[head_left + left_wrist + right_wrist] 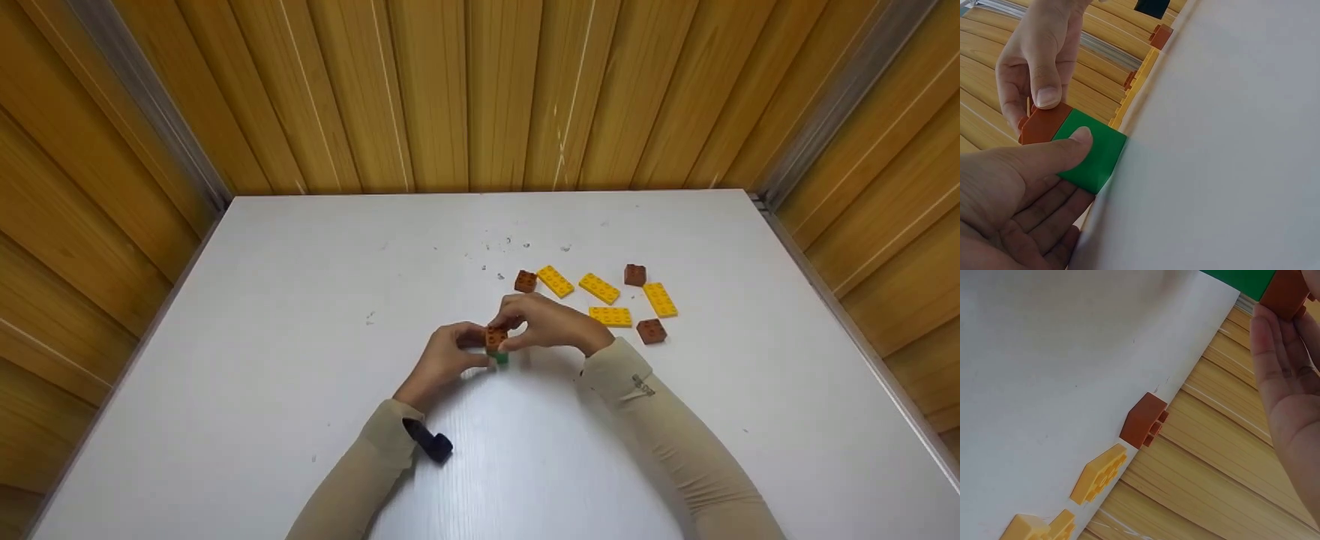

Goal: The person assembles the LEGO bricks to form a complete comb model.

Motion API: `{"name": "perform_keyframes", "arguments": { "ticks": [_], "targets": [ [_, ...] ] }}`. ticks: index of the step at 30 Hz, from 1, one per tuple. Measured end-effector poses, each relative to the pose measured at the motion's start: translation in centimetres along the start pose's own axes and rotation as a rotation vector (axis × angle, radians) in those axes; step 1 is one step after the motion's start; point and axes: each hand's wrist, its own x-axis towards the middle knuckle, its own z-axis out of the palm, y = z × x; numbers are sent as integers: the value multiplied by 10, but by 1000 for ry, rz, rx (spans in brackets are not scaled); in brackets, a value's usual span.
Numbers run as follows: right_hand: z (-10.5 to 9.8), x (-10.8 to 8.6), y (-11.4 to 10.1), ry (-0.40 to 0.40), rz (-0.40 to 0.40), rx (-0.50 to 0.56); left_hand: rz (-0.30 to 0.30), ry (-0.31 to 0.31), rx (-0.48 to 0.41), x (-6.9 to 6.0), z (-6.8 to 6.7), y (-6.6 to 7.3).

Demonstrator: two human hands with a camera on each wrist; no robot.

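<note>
Near the middle of the table, a brown brick [496, 339] sits on top of a green block [1095, 149]. The left hand [448, 356] grips the green block from the left, its thumb lying across the green face in the left wrist view. From the right, the right hand [551, 322] pinches the brown brick between thumb and fingers. In the right wrist view the brown and green pieces meet edge to edge at the top right, and the right hand's fingers [1278, 354] touch the brown one. Most of the green block is hidden from the head view.
Right of the hands lie loose brown bricks [651, 331] and several flat yellow bricks [599, 288]. One yellow brick [610, 316] is partly behind the right wrist. The white table [300, 300] meets yellow wood-look panels [435, 97] at its back and sides.
</note>
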Motion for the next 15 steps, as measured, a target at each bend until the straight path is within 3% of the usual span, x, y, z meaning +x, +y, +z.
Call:
{"name": "perform_keyframes", "arguments": {
  "ticks": [15],
  "targets": [
    [0, -2, 2, -12, -24, -10, 1, 0, 2, 1, 0, -3]
  ]
}}
